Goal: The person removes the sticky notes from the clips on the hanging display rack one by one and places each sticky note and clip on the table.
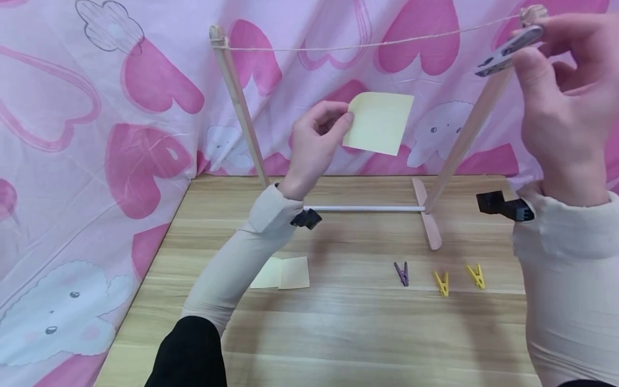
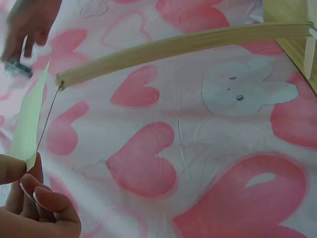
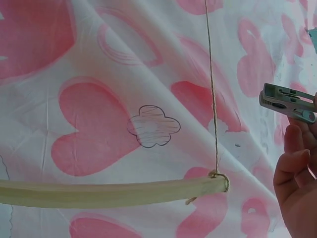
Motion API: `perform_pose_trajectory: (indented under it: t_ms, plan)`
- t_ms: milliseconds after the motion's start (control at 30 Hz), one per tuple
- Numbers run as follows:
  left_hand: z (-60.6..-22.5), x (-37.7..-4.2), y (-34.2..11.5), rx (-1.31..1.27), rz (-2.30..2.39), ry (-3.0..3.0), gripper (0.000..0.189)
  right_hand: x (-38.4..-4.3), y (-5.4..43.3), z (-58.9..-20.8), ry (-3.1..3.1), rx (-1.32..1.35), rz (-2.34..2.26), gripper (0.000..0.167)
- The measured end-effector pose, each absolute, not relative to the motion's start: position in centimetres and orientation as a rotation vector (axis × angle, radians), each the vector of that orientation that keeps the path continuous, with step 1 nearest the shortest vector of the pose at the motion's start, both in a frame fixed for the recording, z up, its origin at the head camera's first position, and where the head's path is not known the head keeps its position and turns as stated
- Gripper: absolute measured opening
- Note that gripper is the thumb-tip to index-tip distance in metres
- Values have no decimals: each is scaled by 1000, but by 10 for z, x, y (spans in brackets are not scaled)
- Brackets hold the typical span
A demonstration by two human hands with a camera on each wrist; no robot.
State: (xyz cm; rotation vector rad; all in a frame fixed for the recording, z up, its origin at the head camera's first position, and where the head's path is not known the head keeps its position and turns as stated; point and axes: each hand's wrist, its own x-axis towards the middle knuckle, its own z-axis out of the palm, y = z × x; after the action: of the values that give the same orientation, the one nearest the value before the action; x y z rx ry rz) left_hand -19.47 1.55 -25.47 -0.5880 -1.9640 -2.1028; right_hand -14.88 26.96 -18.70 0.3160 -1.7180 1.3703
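Note:
Between thumb and fingers, my left hand [image 1: 316,142] pinches a pale yellow paper square [image 1: 379,123] by its left edge, below the string in the head view. My right hand [image 1: 570,102] holds a grey clothespin [image 1: 510,51] at the upper right, near the top of the right post. A thin string [image 1: 338,49] runs between the tops of two wooden posts, tied at each end. In the right wrist view the clothespin [image 3: 287,101] points toward the string [image 3: 213,99], apart from it.
On the wooden table [image 1: 338,333] lie a purple clothespin [image 1: 402,274] and two yellow ones, one being the nearer clothespin [image 1: 442,283]. Two paper squares [image 1: 294,273] lie partly behind my left forearm. The right post [image 1: 469,140] stands on a flat foot [image 1: 427,215], joined by a white rod [image 1: 362,208].

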Motion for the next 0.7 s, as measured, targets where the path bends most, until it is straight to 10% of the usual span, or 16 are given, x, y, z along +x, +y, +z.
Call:
perform_pose_trajectory:
  t_ms: [700]
  plan:
    - [-290,-178,-54,-414,-2286,-1927,16,-125,286,-237,-1752,206,1383,17]
